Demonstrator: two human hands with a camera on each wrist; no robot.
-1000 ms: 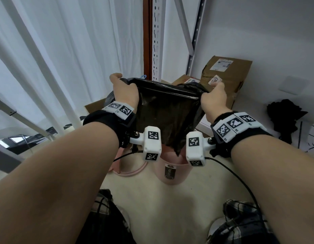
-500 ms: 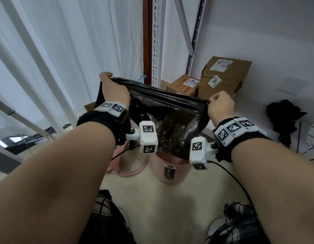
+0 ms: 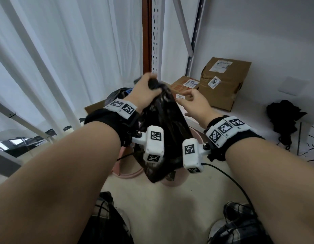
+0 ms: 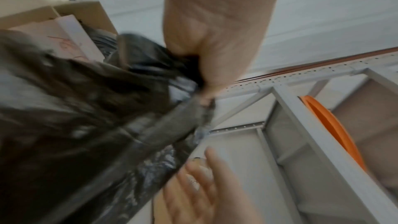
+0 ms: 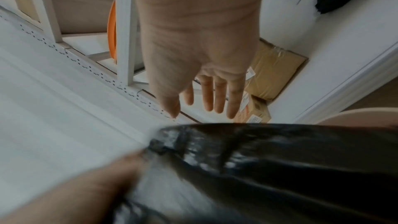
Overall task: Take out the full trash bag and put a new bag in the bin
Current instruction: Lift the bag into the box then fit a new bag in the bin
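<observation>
Risk noted: the black trash bag [image 3: 163, 138] hangs from one hand only, bunched at the neck; thin film could slip or tear under load, spilling contents onto the floor [image 3: 163, 208]. Its bottom hangs just over the near rim of the pink bin [image 3: 183, 180], clear of the opening. The left hand [image 3: 144, 92] is clenched round the gathered neck, above the bag. The right hand [image 3: 195, 104], fingers spread and holding nothing, hovers just beside the neck. Cardboard boxes [image 3: 223, 81] lie beyond, against the wall.
</observation>
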